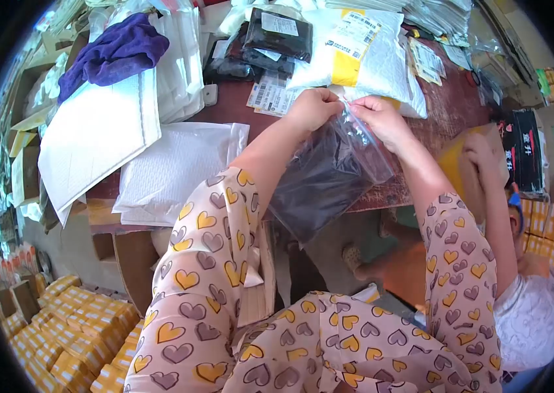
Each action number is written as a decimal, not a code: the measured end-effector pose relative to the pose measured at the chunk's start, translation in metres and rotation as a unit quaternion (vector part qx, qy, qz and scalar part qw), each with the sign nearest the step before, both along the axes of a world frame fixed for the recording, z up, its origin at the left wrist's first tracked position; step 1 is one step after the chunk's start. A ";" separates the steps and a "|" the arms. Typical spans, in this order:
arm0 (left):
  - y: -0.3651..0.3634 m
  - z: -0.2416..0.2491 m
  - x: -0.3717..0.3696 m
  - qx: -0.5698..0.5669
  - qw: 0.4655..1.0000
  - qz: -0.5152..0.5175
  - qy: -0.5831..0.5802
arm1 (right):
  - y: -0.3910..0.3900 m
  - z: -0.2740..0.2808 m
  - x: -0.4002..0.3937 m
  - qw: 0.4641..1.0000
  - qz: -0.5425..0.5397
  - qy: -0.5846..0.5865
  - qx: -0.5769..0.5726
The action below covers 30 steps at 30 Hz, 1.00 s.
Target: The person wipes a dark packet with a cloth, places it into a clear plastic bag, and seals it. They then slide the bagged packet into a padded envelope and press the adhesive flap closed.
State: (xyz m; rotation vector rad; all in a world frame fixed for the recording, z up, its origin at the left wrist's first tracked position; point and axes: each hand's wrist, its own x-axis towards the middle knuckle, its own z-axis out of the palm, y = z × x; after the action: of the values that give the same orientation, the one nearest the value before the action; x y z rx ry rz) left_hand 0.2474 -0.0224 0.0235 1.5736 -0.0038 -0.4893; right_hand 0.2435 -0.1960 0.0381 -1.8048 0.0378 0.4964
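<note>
Your left hand (316,110) and right hand (383,122) pinch the upper edge of the clear plastic bag (323,177); its body hangs between your forearms, across the table's (452,111) front edge.

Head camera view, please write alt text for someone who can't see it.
A person's left hand and right hand pinch the top of a clear plastic bag at a dark red table's edge. White mailers, black packages and a purple cloth lie nearby; another person's hand shows at right.
</note>
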 end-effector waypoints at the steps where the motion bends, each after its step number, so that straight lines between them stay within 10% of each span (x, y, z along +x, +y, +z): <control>1: 0.000 -0.003 0.000 -0.040 0.999 0.008 0.005 | 0.001 -0.001 0.002 1.000 0.009 -0.004 -0.002; 30: -0.002 -0.014 0.006 -0.083 0.995 0.001 0.054 | -0.002 0.017 0.000 0.979 -0.076 0.174 0.073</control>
State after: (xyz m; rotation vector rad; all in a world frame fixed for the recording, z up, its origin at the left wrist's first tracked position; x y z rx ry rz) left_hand 0.2530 -0.0240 0.0097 1.3824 0.0391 -0.5573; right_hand 0.2439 -0.1977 0.0549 -1.5411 0.3699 0.6814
